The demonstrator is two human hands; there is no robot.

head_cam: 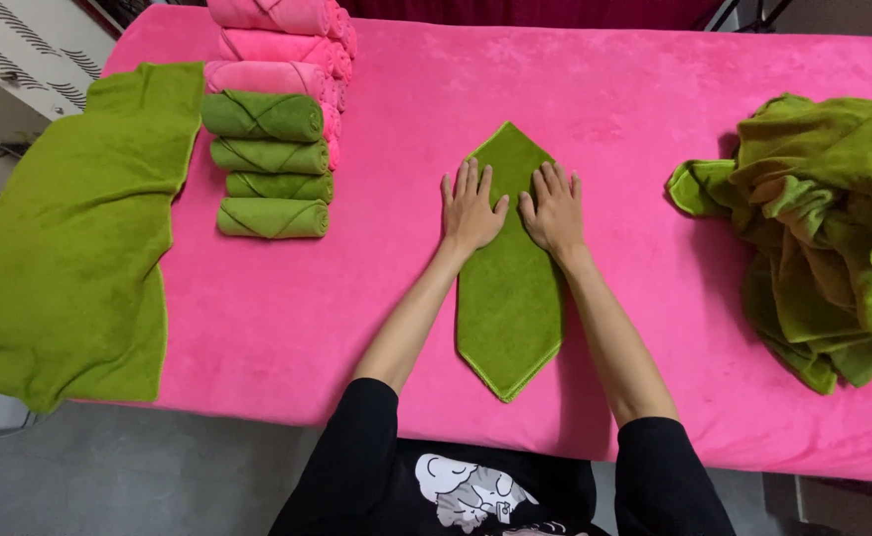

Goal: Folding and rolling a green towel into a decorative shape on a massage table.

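Hands flat on a folded green towel, centre of the pink surface.
Left hand (470, 210) and right hand (555, 210) lie open, palms down, side by side on the far half of the pointed green towel (510, 308); rolled green towels (269, 164) stacked far left; loose green pile (823, 228) at right.

1 head-worn view, looking steeply down and forward from above the person's chest, close over the pink table (654, 119), near edge at bottom, far edge at top, floor at lower left
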